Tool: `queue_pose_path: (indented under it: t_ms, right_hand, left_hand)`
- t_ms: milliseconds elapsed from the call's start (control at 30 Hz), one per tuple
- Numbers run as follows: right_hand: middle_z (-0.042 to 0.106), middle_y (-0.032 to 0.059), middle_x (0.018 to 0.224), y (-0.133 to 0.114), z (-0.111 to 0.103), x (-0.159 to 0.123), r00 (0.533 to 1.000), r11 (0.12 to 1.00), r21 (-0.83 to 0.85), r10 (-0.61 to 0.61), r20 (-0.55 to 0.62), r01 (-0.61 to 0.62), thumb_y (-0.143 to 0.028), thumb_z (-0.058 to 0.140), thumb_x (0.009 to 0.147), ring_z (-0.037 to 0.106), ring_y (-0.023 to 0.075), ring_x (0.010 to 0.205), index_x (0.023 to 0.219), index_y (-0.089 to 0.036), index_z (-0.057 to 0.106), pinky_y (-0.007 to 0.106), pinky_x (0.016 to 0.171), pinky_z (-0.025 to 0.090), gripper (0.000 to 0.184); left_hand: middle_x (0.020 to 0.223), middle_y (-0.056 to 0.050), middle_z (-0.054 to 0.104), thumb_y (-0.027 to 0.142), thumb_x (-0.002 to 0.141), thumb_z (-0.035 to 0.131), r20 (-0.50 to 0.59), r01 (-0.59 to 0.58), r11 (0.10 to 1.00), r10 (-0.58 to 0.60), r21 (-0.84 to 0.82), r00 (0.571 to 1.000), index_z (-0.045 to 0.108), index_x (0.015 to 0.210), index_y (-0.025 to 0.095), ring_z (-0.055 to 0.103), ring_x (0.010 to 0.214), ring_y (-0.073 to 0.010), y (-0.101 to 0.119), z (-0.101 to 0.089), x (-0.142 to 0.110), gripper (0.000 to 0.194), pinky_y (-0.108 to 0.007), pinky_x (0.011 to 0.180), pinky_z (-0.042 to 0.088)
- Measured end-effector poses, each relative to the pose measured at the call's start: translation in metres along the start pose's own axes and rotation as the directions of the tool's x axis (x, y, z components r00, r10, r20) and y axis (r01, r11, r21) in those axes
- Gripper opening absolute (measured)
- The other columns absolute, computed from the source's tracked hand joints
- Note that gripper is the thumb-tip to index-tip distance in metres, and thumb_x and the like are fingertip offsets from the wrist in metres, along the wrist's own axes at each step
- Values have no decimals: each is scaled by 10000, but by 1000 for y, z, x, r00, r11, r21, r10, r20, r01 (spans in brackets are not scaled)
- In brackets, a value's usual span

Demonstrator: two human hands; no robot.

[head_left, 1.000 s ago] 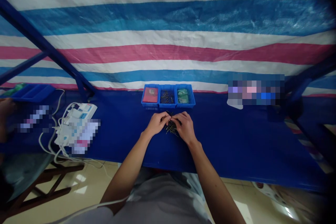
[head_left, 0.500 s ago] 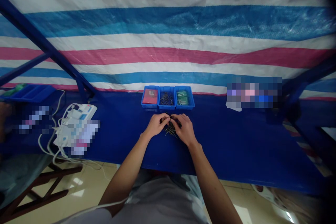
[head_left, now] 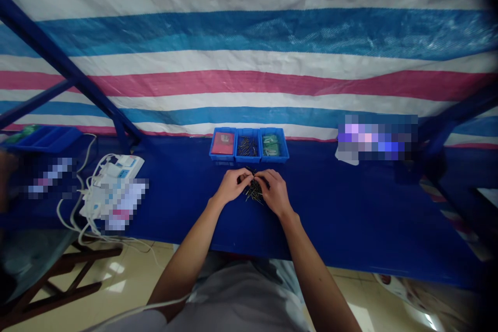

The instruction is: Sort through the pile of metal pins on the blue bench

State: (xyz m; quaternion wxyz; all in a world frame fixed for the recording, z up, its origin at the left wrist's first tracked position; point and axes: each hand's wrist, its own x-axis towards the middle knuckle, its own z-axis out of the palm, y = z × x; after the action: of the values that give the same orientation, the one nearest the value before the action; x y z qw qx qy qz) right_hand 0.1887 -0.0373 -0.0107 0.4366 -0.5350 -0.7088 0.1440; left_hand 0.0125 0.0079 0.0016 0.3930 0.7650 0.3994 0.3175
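Note:
My left hand is closed, thumb and fingertips pinched together over a small heap of thin, dark metal pieces on the blue table. Facing it, my right hand is also closed, its fingertips almost meeting those of the left. A small dark piece shows between the fingertips; its exact kind is too small to make out. Just beyond the hands stand three joined blue bins. The left bin holds a pink packet, the middle bin similar dark pieces, and the right bin a green-and-white packet.
White power strips with tangled cables lie at the left, beside a blurred-out item. Farther left is a blue divided tray. Blue frame bars rise at the sides before a striped tarp. Another blurred item sits at the right.
Both hands stay over the heap with slight finger movement. The dark piece that showed beneath the right fingers is less visible now.

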Motion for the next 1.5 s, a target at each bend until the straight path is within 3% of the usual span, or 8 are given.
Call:
queue_pose_path:
  t_ms: [1500]
  right_hand:
    - [665,54,867,0,0,0,998,997,-82,8,62,-3,-283,455,1018,603,219,848,911,-214,628,350,792,412,215]
  left_hand:
    - [692,-18,703,372,925,585,-19,-14,1000,14,-6,1000,711,886,152,565,591,-118,-1,1,0,257,-217,597,405]
